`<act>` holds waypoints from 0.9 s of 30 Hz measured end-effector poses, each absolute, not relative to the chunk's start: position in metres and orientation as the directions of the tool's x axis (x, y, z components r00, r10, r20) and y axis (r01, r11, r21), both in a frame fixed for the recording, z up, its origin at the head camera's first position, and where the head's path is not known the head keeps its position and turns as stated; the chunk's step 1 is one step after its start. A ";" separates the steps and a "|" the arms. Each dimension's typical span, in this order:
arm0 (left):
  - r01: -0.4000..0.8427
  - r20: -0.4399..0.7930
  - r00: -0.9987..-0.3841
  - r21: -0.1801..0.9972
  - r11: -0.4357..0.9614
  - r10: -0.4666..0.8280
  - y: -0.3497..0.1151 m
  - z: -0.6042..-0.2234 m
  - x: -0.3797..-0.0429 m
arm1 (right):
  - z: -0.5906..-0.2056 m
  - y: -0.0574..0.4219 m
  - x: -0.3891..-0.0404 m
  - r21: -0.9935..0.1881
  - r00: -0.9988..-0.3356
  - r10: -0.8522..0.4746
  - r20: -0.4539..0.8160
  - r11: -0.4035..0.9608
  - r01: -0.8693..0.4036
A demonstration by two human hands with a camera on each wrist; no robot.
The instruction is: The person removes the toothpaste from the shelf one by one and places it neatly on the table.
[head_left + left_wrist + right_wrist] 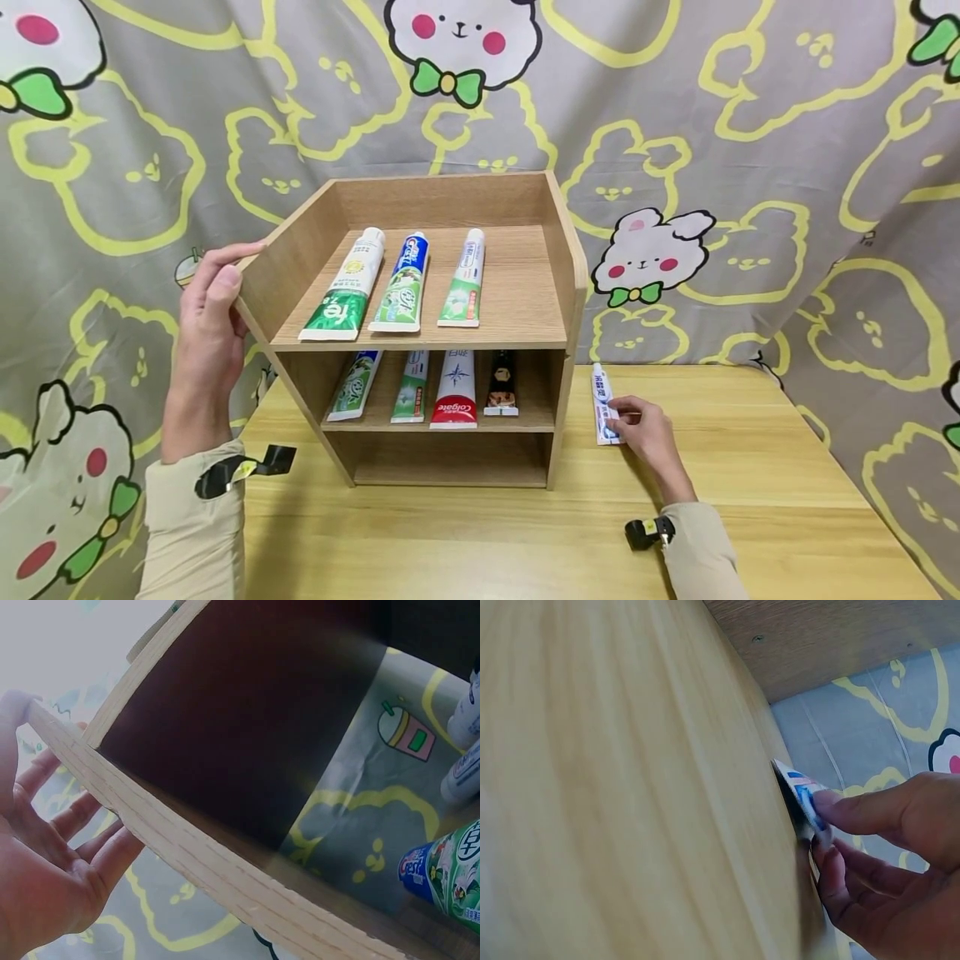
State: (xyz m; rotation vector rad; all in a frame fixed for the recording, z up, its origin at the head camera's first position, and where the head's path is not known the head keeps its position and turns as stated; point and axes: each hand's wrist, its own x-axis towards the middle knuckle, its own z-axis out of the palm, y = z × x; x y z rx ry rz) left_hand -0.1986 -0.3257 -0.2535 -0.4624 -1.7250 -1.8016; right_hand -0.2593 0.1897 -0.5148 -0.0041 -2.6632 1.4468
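Note:
My left hand (213,333) grips the upper left side panel of a wooden shelf (420,342), its thumb and fingers on either side of the panel's edge in the left wrist view. To the right of the shelf, my right hand (647,437) pinches a white and blue toothpaste tube (603,400) between thumb and fingers. That tube is at the tabletop, and its lower end looks slightly raised in the right wrist view. On the top board lie a green and white tube (347,287), a Crest tube (402,283) and a slim white-green tube (462,279).
The middle board holds another Crest-like tube (356,385), a white-green tube (411,387), a red and white Colgate tube (454,390) and a black tube (502,385). Below is a lowest compartment (450,461). A patterned curtain (637,167) hangs behind the wooden table (450,542).

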 end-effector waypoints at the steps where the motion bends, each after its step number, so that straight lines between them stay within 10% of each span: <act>1: 0.630 0.623 -0.762 0.776 0.019 -0.178 -0.326 -0.253 -0.198 | -0.515 0.190 -0.259 -0.834 -0.994 0.055 0.095 0.549 -0.049; 27: 0.620 0.607 -0.766 0.784 0.005 -0.212 -0.324 -0.253 -0.198 | -0.495 0.198 -0.253 -0.821 -0.991 -0.019 0.130 0.559 -0.118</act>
